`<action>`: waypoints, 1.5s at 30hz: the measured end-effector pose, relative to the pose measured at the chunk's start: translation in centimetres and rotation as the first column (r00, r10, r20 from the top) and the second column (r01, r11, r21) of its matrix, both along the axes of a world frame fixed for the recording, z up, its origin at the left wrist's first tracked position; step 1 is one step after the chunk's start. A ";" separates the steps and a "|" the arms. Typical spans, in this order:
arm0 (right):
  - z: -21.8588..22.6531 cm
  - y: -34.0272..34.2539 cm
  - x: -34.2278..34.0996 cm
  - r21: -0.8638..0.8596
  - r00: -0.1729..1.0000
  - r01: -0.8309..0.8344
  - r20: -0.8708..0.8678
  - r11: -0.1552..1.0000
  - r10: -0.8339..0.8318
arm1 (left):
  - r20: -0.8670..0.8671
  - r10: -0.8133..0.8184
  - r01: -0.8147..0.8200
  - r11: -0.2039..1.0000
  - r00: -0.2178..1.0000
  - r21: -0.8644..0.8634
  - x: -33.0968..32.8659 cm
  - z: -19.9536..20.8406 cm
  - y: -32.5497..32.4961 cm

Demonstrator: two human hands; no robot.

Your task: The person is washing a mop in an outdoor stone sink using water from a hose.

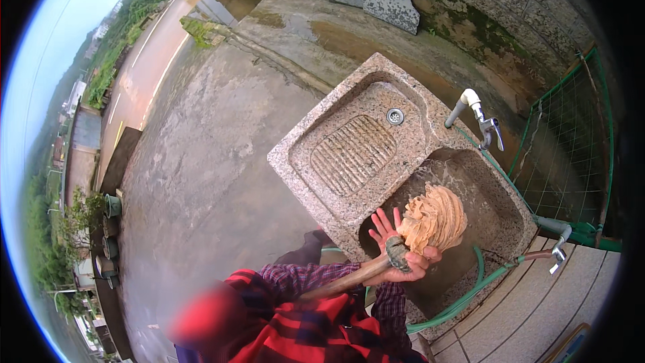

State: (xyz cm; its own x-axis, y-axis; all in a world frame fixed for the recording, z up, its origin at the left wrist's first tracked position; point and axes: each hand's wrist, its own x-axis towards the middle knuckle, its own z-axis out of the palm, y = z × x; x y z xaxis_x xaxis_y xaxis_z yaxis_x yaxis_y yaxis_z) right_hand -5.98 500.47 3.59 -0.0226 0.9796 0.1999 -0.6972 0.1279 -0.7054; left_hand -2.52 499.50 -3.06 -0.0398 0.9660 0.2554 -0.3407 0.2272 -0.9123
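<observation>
A mop with a tan strand head [435, 218] hangs over the deep basin of a speckled stone sink [295, 154]. Its wooden handle [346, 279] slants back toward my body, and a dark binding wraps its neck. My right hand [418, 265] is closed round the neck, just below the strands. Beside the strands, my left hand [384, 227] has its fingers spread and grips nothing; whether its palm touches the mop I cannot tell. Plaid sleeves cover both forearms.
A ribbed washboard [354, 154] and a drain [395, 117] lie in the shallow side. A tap [489, 128] rises behind the sink; another tap [556, 255] at right feeds a green hose [463, 304] running into the basin. Green wire fencing [564, 141] stands behind.
</observation>
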 end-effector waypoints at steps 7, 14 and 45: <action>0.6 -2.6 4.1 -0.123 0.999 -0.034 0.003 0.992 0.034 | -0.265 -0.185 0.168 0.982 0.946 -0.086 -4.2 6.5 -0.9; 0.5 13.2 3.0 -0.237 0.994 -0.037 0.088 0.971 0.060 | -0.483 -0.285 0.229 0.958 0.828 -0.173 -9.2 10.6 -2.2; -6.6 16.8 5.9 -0.541 -0.667 -0.531 0.742 0.652 0.072 | -0.743 -0.651 0.365 0.737 0.155 -0.569 0.2 1.1 1.8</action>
State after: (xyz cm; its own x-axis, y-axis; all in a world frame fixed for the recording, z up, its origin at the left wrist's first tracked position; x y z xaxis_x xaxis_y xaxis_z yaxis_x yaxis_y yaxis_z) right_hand -0.03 517.30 -3.03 -0.6097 0.4867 -0.6256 0.7659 0.5651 -0.3068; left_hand -2.32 501.33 -1.96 0.5812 0.6909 -0.4300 -0.8073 0.5562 -0.1975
